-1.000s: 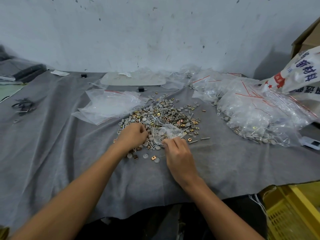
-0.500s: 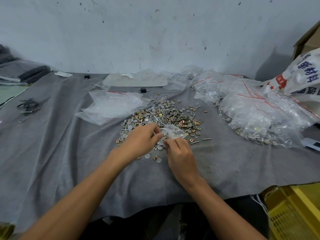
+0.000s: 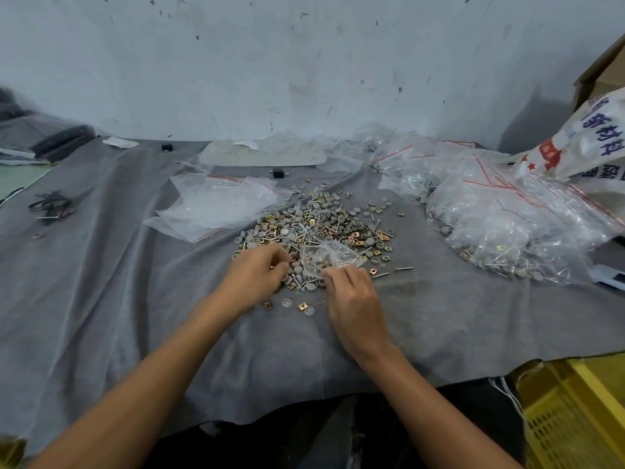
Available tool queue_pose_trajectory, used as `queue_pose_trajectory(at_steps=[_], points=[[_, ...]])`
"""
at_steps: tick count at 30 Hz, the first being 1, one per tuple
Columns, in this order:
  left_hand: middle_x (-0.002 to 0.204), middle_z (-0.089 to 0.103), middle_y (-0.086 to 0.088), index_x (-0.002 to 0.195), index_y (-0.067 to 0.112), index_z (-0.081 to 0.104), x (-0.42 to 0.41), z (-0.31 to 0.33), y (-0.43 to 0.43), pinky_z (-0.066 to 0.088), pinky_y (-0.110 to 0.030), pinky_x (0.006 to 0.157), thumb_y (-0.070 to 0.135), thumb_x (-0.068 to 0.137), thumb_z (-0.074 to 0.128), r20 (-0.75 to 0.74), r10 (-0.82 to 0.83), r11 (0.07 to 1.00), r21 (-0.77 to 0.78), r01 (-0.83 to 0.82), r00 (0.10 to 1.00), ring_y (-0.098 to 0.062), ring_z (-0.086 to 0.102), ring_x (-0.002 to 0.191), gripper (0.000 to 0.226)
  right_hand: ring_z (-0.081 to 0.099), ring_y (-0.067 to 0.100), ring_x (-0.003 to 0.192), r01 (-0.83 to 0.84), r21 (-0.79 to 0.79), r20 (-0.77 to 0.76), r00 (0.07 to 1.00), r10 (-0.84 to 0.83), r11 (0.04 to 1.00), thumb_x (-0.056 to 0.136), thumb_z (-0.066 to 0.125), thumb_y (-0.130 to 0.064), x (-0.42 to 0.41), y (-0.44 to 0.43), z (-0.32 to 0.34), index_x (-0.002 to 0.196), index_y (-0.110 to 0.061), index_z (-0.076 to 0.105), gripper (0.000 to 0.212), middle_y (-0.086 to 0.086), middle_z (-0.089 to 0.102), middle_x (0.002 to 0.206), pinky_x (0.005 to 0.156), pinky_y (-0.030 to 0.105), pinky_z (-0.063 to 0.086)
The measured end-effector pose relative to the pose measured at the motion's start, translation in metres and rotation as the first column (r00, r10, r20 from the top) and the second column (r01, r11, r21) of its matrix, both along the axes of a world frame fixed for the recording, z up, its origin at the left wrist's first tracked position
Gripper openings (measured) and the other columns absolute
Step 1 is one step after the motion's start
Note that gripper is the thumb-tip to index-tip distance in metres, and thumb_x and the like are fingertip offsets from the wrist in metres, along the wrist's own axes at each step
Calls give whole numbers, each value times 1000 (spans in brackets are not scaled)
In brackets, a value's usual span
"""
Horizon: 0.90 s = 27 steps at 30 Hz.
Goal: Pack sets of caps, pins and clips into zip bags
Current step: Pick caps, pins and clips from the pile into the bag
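A pile of loose parts point(image 3: 321, 225), grey round caps, metal pins and brass square clips, lies mid-table on the grey cloth point(image 3: 118, 299). My right hand point(image 3: 353, 299) pinches the near edge of a small clear zip bag point(image 3: 326, 255), which lies crumpled on the pile's near side with a few parts inside. My left hand point(image 3: 257, 275) sits just left of the bag. Its fingers curl down and pinch among the parts at the pile's near-left edge. A few stray caps and clips point(image 3: 302, 306) lie between my hands.
A stack of empty zip bags point(image 3: 216, 208) lies left of the pile. A large heap of filled bags point(image 3: 507, 221) spreads to the right, beside a printed white sack point(image 3: 581, 143). A yellow crate point(image 3: 575, 418) stands below the table's right corner. Black bits point(image 3: 50, 206) lie far left.
My left hand went from the pile to the bag's mouth and has now drawn back left onto the pile. My right hand kept its hold on the bag.
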<state>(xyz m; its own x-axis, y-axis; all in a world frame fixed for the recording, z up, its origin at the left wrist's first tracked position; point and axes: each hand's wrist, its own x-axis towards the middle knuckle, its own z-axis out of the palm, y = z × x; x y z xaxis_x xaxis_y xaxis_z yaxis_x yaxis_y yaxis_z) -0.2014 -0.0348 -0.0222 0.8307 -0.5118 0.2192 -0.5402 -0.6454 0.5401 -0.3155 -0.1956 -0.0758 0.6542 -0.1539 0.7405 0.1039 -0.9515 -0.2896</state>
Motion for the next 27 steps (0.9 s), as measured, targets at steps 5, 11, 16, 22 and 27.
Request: queue_pose_trajectory(at_steps=[5, 11, 16, 22, 27], points=[[100, 66, 12, 106, 24, 68, 23, -2, -17, 52, -33, 77, 22, 101, 57, 26, 74, 996, -61, -72, 997, -6, 61, 85, 12, 54, 23, 84, -2, -13, -14, 1000, 2, 1000, 97, 68, -7, 0, 0, 0, 103, -7, 70, 7, 7, 61, 92, 73, 29, 46], [99, 69, 6, 101, 19, 69, 64, 5, -57, 54, -33, 80, 20, 100, 57, 93, 0, 998, 56, -5, 996, -12, 63, 89, 12, 52, 21, 84, -19, -23, -30, 999, 19, 1000, 96, 68, -6, 1, -1, -2, 105, -8, 69, 9, 6, 59, 93, 70, 30, 48], [99, 70, 0, 105, 15, 67, 88, -2, -76, 58, -36, 86, 24, 99, 60, 82, -51, 968, 250, 29, 995, -16, 65, 89, 12, 51, 21, 82, -43, -41, -5, 999, 43, 998, 97, 66, -7, 2, -2, -5, 101, -9, 67, 5, 5, 59, 91, 70, 31, 46], [105, 68, -5, 107, 11, 66, 100, -3, -87, 54, -39, 94, 27, 98, 61, 117, -127, 870, 491, 54, 985, -21, 62, 96, 20, 54, 23, 78, -29, -47, 30, 999, 31, 998, 96, 69, -8, 5, -2, -5, 101, -7, 69, 5, 6, 60, 89, 68, 31, 48], [94, 65, 0, 93, 15, 63, 97, -5, -79, 54, -33, 81, 20, 97, 62, 103, -194, 854, 507, 116, 976, -19, 61, 88, 7, 54, 23, 80, -51, -30, 16, 999, 51, 998, 97, 67, -8, 4, -3, -6, 102, -7, 68, 6, 7, 60, 90, 69, 34, 49]])
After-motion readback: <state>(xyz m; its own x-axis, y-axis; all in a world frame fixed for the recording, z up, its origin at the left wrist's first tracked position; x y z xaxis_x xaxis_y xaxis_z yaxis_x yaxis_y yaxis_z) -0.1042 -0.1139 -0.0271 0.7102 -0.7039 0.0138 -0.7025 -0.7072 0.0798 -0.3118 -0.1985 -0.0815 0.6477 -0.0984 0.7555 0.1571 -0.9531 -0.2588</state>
